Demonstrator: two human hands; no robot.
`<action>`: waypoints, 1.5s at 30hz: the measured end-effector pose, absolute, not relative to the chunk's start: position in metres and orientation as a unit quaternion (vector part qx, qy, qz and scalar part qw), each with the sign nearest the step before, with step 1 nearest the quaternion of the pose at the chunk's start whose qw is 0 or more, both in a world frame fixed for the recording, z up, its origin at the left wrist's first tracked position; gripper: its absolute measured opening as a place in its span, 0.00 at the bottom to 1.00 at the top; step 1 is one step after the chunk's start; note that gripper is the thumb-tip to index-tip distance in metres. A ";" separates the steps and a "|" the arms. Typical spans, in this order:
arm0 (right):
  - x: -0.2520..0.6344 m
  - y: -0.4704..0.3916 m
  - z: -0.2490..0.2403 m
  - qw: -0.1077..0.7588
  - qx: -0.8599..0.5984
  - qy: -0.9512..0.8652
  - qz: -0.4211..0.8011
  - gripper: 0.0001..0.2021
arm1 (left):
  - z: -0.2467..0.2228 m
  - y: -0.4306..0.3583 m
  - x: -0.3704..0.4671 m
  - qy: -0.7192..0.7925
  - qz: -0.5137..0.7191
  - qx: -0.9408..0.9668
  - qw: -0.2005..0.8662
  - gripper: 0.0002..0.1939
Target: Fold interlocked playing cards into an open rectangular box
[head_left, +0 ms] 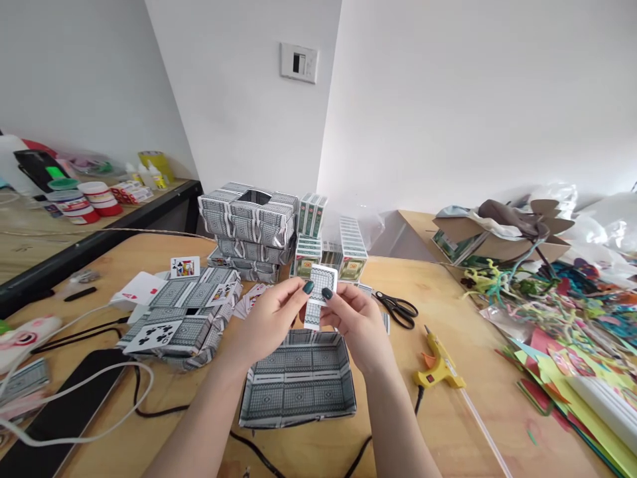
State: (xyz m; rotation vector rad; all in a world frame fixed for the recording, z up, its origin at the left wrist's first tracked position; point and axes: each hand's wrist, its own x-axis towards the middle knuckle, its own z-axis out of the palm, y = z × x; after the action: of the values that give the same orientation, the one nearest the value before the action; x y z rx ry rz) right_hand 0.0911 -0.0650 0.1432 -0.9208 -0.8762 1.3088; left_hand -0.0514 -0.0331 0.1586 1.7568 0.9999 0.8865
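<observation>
Both hands hold folded playing cards [323, 281] with grey patterned backs, joined above the near box. My left hand [276, 312] pinches the left edge between thumb and fingers. From the other side, my right hand [355, 322] grips the right edge, its thumb on the patterned face; its other fingers are partly hidden behind. A narrower patterned strip hangs below the upper card. Under my hands stands an open box [298, 386] covered in the same cards.
Card-covered boxes [249, 226] are stacked at the back beside packs of cards [352, 249]. Another card-covered piece [186, 312], with loose cards on it, lies left. Scissors [398, 309] and a yellow glue gun [438, 364] lie right, before pipe cleaners [527, 299]. Cables cross the left side.
</observation>
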 end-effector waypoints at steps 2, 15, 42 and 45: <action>0.091 -0.065 0.144 0.604 -0.386 -0.378 0.586 0.09 | 0.158 -0.034 -0.049 0.397 0.354 0.690 0.491 0.14; 0.089 -0.066 0.144 0.599 -0.376 -0.343 0.618 0.12 | 0.155 -0.036 -0.039 0.390 0.401 0.680 0.474 0.14; 0.131 -0.055 0.133 0.557 -0.565 -0.535 0.291 0.14 | 0.145 -0.016 -0.064 0.436 0.331 0.802 0.240 0.08; 0.123 -0.057 0.132 0.503 -0.548 -0.635 0.209 0.09 | 0.143 -0.017 -0.058 0.425 0.313 0.817 0.232 0.08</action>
State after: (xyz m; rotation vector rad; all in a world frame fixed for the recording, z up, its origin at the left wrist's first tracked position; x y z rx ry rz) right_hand 0.1231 -0.0571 0.1319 -1.3242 -1.5335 0.5052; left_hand -0.0575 -0.0174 0.1434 2.2460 1.1667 0.8596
